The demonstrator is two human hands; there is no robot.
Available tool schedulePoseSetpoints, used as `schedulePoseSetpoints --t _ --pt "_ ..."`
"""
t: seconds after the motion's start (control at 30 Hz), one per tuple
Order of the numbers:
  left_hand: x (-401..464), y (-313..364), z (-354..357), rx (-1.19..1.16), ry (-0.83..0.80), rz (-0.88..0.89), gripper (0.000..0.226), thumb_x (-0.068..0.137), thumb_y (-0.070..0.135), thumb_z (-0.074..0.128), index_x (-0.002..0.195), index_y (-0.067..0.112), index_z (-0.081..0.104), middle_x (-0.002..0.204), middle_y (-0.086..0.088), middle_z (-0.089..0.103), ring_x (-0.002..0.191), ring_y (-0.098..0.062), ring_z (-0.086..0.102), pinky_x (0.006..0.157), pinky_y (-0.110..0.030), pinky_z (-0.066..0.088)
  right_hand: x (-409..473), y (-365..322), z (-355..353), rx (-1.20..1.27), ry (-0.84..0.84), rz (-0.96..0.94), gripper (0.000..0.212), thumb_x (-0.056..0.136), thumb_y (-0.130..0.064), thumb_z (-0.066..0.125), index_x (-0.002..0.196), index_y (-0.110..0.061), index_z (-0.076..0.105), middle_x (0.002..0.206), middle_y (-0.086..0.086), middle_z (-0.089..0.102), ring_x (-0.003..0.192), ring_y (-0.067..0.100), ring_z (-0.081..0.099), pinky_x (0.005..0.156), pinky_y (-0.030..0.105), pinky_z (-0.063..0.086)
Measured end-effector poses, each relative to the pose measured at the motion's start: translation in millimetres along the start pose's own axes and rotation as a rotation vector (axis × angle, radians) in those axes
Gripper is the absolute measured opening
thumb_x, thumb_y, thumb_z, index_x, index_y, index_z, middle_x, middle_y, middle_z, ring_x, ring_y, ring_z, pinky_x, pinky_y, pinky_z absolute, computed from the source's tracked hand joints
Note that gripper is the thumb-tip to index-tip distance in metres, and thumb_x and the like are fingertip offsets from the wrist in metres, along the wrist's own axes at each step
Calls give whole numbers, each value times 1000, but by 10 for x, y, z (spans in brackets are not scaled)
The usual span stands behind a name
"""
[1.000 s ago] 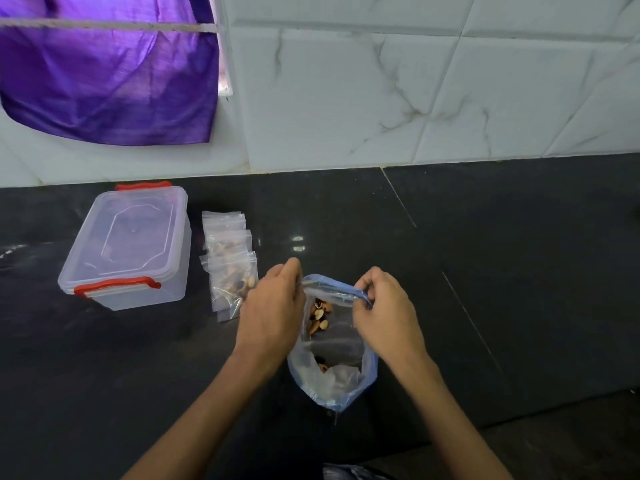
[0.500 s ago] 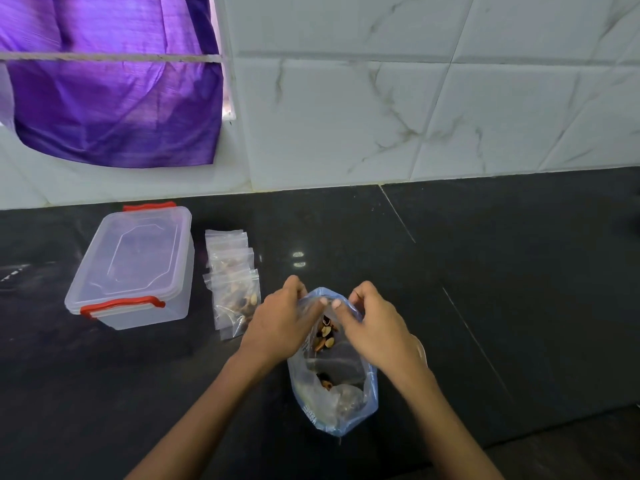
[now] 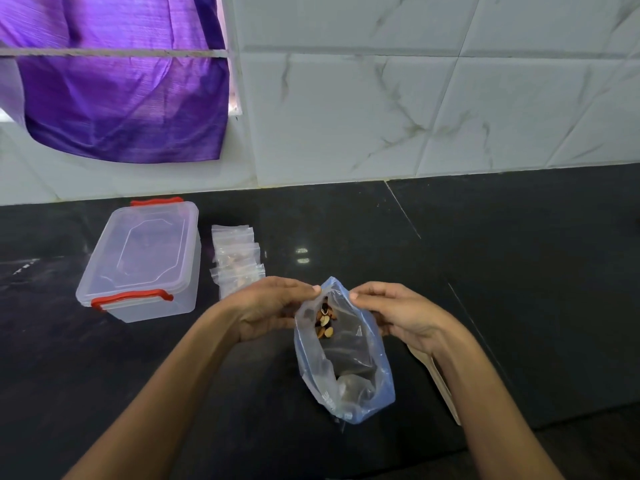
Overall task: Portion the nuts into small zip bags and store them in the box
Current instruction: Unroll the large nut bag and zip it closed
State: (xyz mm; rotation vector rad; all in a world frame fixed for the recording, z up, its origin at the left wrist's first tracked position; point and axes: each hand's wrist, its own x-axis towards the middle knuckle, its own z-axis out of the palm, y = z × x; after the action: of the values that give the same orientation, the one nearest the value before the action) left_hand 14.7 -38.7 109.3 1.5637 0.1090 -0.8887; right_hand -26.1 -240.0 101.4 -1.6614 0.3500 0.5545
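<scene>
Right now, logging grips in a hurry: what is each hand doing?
Left hand: pinches the blue bag at its mouth.
Right hand: pinches the bag's other edge.

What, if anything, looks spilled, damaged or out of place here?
Nothing stands out. The nuts stay inside the blue-tinted plastic bag held by the left hand and right hand; the clear lidded box with red clips sits closed beside the small clear zip bags.

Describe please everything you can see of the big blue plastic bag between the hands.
The blue bag is thin, see-through, crumpled plastic, lying on the dark counter with its mouth toward the wall. The left hand and right hand pinch its upper rim at either side. A few nuts show near the opening; the lower end looks almost empty.
</scene>
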Motion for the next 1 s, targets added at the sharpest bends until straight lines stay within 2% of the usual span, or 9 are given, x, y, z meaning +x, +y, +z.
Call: schedulePoseSetpoints --t 0.17,0.33,0.4,0.47,0.57,0.67,0.73,0.83,1.0 --pt "1 54 17 75 -51 -35 23 92 18 56 108 6 66 90 -7 69 85 -17 64 73 -27 55 6 -60 2 0 -53 -11 36 88 -38 59 108 -10 68 93 7 68 87 18 63 77 31 52" --pt "15 61 -33 74 -29 -11 22 83 6 66 104 7 68 99 -8 67 96 -20 62 73 -27 56 32 -86 -45 -146 -30 -8 19 82 -18 70 99 -12 66 96 7 68 89 19 64 85 35 52" --pt "43 23 -24 349 142 87 19 81 9 70 98 15 68 101 -2 62 98 -16 57 81 -29 51 50 -77 -19 -254 -10 -13 11 83 -13 68 92 -16 62 90 4 64 82 15 62 78 31 51" --pt "44 1 59 680 242 201 14 87 20 65 101 17 65 97 1 60 88 -9 54 79 -26 47 80 -50 43 -337 22 -27 10 85 -17 65 91 -21 58 90 2 61 80 12 60 73 28 49" --pt "53 9 144 887 226 173 30 93 38 52 110 15 61 102 0 60 92 -11 56 83 -27 46 73 -70 94 -399 27 -25 25 90 -37 59 108 -21 56 97 1 61 83 12 59 68 25 46" --pt "9 60 98 690 91 55 43 94 47 45 110 12 64 103 -2 65 95 -16 61 91 -32 49 22 -135 61 -409 -73 -22 46 92 -51 46 107 -11 63 79 -1 61 63 7 51 59 21 41" --pt "-18 85 58 422 10 -14 40 95 43 47 106 10 67 101 -6 70 93 -18 66 90 -33 52 1 -172 33 -317 -111 -51 37 90 -43 53 101 -10 66 73 -1 63 58 5 53 55 18 42" --pt "-27 82 17 173 -55 -31 21 89 25 61 98 7 68 93 -7 70 85 -16 65 72 -27 52 7 -202 11 -239 -103 -70 14 85 -25 67 93 -13 68 80 1 69 70 8 63 66 20 51" --pt "42 -24 111 509 243 317 10 81 13 71 79 17 62 72 1 61 63 -6 54 59 -18 44 23 -202 83 -414 -41 -95 4 86 -22 67 87 -21 64 77 -4 65 71 6 60 70 24 50"
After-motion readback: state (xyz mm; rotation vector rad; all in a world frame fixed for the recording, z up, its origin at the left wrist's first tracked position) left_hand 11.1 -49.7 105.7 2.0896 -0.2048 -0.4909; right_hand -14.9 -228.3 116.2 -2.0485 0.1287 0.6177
